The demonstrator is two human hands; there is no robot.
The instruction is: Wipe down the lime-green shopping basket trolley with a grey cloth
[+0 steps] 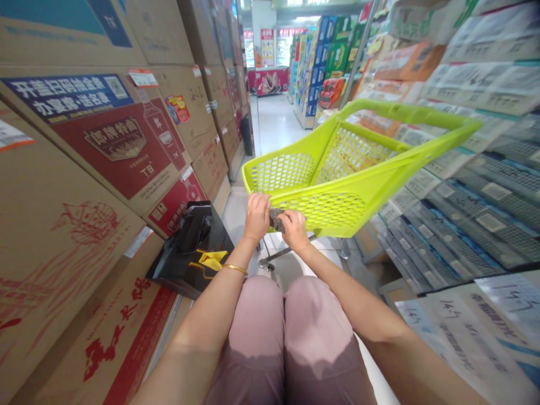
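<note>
In front of my knees, a small crumpled dark grey cloth (277, 220) is pinched between my two hands. My left hand (257, 215) is closed on its left end, its fingers up against the near corner of the lime-green shopping cart (358, 219). From the other side, my right hand (295, 228) grips the cloth, close to the cart's slotted side wall. The cart stands at an angle, its handle end toward the right shelves; one caster (265, 263) shows beneath. The fingertips are partly hidden.
Stacked cartons (126, 146) line the left side. A black box (194, 253) with a yellow mark stands by my left forearm. Packed goods (464, 197) fill the right side. Beyond the cart, pale floor (274, 118) leads toward more shelves (320, 62).
</note>
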